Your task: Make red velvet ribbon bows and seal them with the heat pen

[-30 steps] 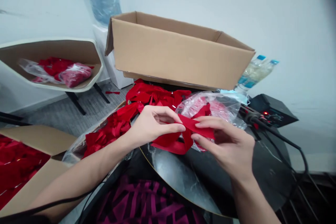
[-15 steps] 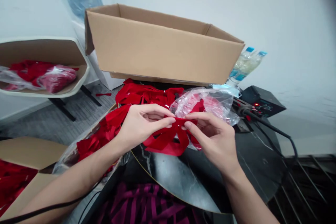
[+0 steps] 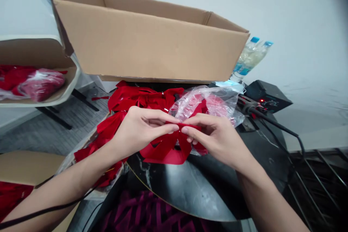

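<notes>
Between both hands is a red ribbon bow (image 3: 165, 150), its loops hanging below the fingers over the black tabletop. My left hand (image 3: 144, 127) pinches the bow near its middle between thumb and fingers. Just beside it, my right hand (image 3: 209, 134) pinches the same bow, the fingertips of both hands almost touching. Behind the hands lies a heap of red ribbon bows (image 3: 141, 96). A clear plastic bag (image 3: 220, 103) with pink and red pieces in it rests right of the heap. The exact fold under my fingertips is partly hidden.
A large cardboard box (image 3: 152, 43) stands at the back of the round black table (image 3: 201, 188). Water bottles (image 3: 251, 58) and a black control box (image 3: 269, 96) with a corded tool are on the right. At left, a white chair (image 3: 67, 90) carries bagged red pieces.
The view has shifted, so box, table and heap sit differently in the picture. Both hands keep their pinch on the bow, and my right fingertips are a little closer to the left ones.
</notes>
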A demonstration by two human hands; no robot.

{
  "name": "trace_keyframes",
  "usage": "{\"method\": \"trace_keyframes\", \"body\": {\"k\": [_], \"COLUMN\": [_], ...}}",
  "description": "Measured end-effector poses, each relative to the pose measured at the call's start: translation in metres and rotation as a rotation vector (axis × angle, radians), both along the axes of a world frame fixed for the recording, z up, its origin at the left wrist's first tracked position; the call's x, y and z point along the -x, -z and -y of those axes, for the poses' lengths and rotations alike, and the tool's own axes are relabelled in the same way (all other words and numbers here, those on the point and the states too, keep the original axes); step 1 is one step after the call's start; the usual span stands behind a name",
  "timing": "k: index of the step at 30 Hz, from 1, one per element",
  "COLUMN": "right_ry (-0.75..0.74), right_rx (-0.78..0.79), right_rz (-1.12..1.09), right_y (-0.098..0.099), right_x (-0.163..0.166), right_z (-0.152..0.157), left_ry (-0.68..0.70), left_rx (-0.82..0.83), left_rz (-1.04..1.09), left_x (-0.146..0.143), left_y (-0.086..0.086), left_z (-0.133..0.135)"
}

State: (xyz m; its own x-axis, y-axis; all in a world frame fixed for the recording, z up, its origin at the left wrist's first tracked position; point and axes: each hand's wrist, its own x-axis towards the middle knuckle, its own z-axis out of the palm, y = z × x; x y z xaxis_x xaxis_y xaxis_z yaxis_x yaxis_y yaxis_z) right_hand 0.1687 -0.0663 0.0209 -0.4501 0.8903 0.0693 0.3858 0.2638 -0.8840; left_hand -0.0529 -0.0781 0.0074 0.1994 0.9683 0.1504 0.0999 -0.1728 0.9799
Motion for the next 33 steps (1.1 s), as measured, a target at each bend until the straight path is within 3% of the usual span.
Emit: {"method": "trace_keyframes", "body": {"k": [5,8,11,14,17,20,23,26,29,33], "right_ry": [0.024,0.157,0.197,0.235,0.315,0.300,0.253,0.207,0.139,0.064], "right_rx": [-0.257,-0.293,-0.198,-0.173,-0.207,-0.203,-0.086,0.001,-0.009,-0.139], "right_rz": [0.161,0.197,0.232,0.251,0.202,0.099,-0.010,0.008,0.130,0.246], "right_y": [-0.012,-0.012,0.008,0.040,0.063,0.063,0.047,0.024,0.000,-0.019], "right_x": [-0.013,-0.028,-0.036,-0.028,-0.014,-0.007,-0.013,-0.027,-0.043,-0.056], "right_z": [-0.003,0.009,0.035,0.061,0.072,0.070,0.065,0.067,0.070,0.059], "left_ry": [0.092,0.201,0.252,0.256,0.238,0.328,0.442,0.512,0.599,0.642], "left_rx": [0.085,-0.164,-0.514,-0.553,-0.400,-0.119,0.138,0.308,0.461,0.585], "left_rz": [-0.083,-0.468,-0.884,-0.974,-0.774,-0.470,-0.295,-0.202,-0.144,0.004], "left_x": [-0.002,-0.005,-0.012,-0.018,-0.020,-0.016,-0.012,-0.011,-0.016,-0.026], "left_y": [-0.002,0.013,0.032,0.038,0.026,0.006,-0.009,-0.013,-0.010,-0.005], "left_z": [-0.012,-0.021,-0.027,-0.029,-0.027,-0.026,-0.024,-0.024,-0.022,-0.019]}}
